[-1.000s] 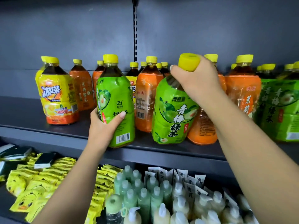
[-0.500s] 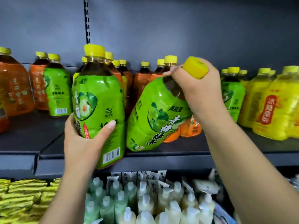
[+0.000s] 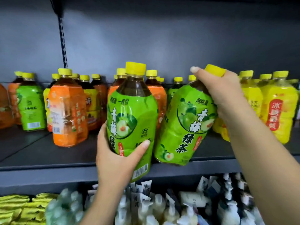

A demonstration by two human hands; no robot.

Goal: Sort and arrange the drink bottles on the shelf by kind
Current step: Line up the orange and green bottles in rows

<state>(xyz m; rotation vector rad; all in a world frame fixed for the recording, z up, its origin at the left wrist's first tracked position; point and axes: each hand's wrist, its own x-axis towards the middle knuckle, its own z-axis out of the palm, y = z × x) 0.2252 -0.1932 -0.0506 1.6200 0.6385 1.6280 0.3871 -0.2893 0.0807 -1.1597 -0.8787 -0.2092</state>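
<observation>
I hold two green-labelled tea bottles with yellow caps in front of the dark shelf (image 3: 48, 161). My left hand (image 3: 116, 161) grips the lower body of the upright one (image 3: 132, 120), its base hanging past the shelf's front edge. My right hand (image 3: 222, 93) grips the neck of the second green bottle (image 3: 185, 125), which leans to the right with its base near the shelf's front edge. Behind them stand orange-labelled bottles (image 3: 68, 114), another green bottle (image 3: 30, 109) at the left and yellow-labelled bottles (image 3: 279, 109) at the right.
A slotted upright rail (image 3: 64, 46) runs up the grey back wall. The lower shelf holds yellow packets (image 3: 19, 208) at the left and several pale pump bottles (image 3: 155, 208) with small tagged items beneath my hands. Bare shelf surface lies at the front left.
The view has shifted right along the shelf. Both green bottles travelled right with my hands, and the right one now leans less and sits lower, near the front edge.
</observation>
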